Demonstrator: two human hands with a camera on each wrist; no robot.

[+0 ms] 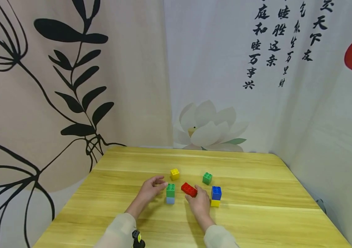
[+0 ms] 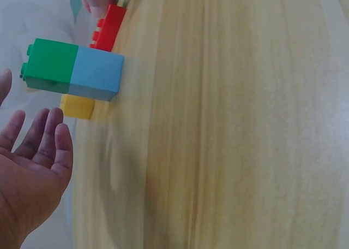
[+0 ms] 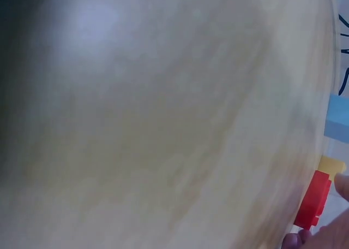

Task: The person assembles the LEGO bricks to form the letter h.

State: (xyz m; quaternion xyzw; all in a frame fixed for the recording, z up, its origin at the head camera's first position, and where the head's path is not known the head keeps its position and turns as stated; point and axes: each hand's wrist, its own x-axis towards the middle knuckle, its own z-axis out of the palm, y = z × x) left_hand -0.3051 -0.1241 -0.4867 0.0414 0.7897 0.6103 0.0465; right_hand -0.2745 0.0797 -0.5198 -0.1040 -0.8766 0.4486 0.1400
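Note:
My right hand (image 1: 200, 205) has its thumb and fingers about the near end of a red toy brick (image 1: 189, 189), pinching it. In the right wrist view the red brick (image 3: 314, 201) shows between the thumb and fingertips; whether it is lifted off the table I cannot tell. To the left, a green brick (image 1: 170, 190) stands on a light blue brick (image 1: 170, 200). My left hand (image 1: 151, 188) is beside that stack, holding nothing. Its fingers (image 2: 34, 137) are spread and loosely bent in the left wrist view, apart from the stack.
A blue brick (image 1: 216, 193) sits on a yellow brick (image 1: 215, 203) just right of my right hand. Farther back are a single yellow brick (image 1: 174, 174) and a single green brick (image 1: 207, 178). The wooden table (image 1: 256, 227) ends at a printed curtain (image 1: 138, 86).

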